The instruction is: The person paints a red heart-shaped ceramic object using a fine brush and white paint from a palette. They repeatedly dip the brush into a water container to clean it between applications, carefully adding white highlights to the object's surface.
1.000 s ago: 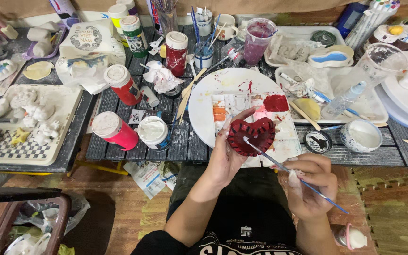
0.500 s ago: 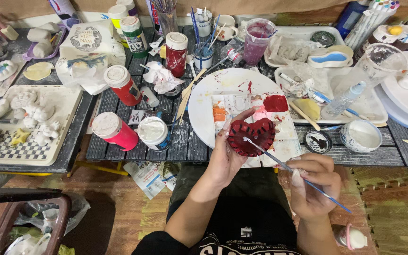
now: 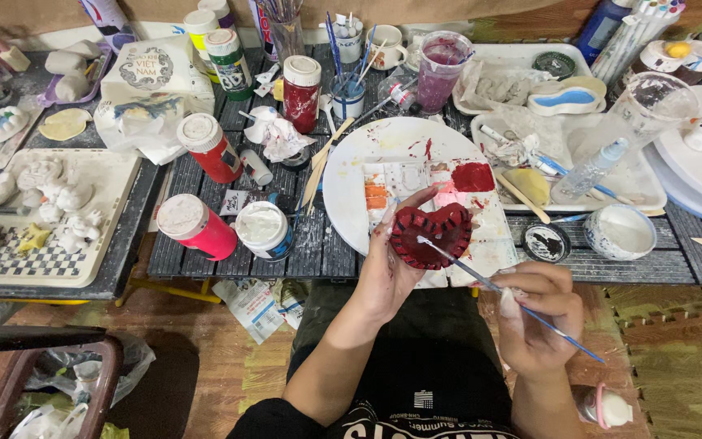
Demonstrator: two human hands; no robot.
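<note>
My left hand (image 3: 387, 272) holds up a dark red heart-shaped clay piece (image 3: 431, 234) above the table's near edge. My right hand (image 3: 535, 313) grips a thin paintbrush (image 3: 522, 306) with a blue handle; its tip touches the middle of the heart. Just behind the heart lies a round white plate (image 3: 359, 175) used as a palette, with a tile of orange and pink paint and a blob of red paint (image 3: 473, 176).
Red paint bottles (image 3: 197, 223) (image 3: 209, 146) (image 3: 301, 81) and an open white paint jar (image 3: 263, 229) stand left of the plate. A purple water cup (image 3: 440, 69), brush cups, white trays (image 3: 42, 219) of unpainted clay figures and small bowls (image 3: 619, 232) crowd the dark slatted table.
The brush tip has shifted slightly across the heart; both hands stay in nearly the same place.
</note>
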